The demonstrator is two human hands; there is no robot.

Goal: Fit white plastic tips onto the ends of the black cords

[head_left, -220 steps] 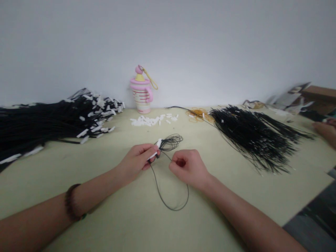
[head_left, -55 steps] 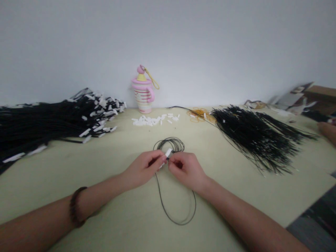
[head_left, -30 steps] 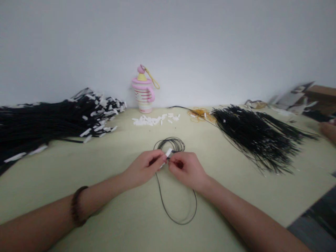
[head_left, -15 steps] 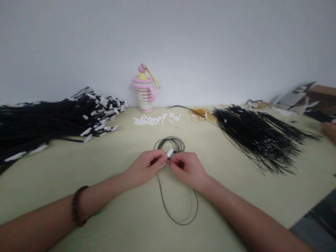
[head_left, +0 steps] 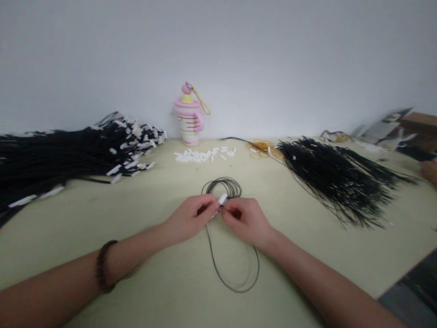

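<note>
A thin black cord (head_left: 223, 182) lies coiled on the pale table, with one larger loop hanging toward the near side. My left hand (head_left: 196, 216) pinches the cord beside a small white piece (head_left: 222, 198), its fingertips closed at the coil's near edge. Close against it, the fingers of my right hand (head_left: 248, 221) are also pinched together on the cord. The fingertips of both hands nearly touch, and the exact grip between them is too small to make out.
Black cords with white ends (head_left: 68, 155) are heaped at left, more black cords (head_left: 337, 177) at right. Behind the coil are white pieces (head_left: 194, 156), a pink-rimmed cup (head_left: 189, 120) and yellow bands (head_left: 264, 149). Another person's hand (head_left: 429, 171) shows at the right edge.
The whole view has shifted very slightly, with things appearing a little further right. Both hands keep the same pinched pose at the coil.
</note>
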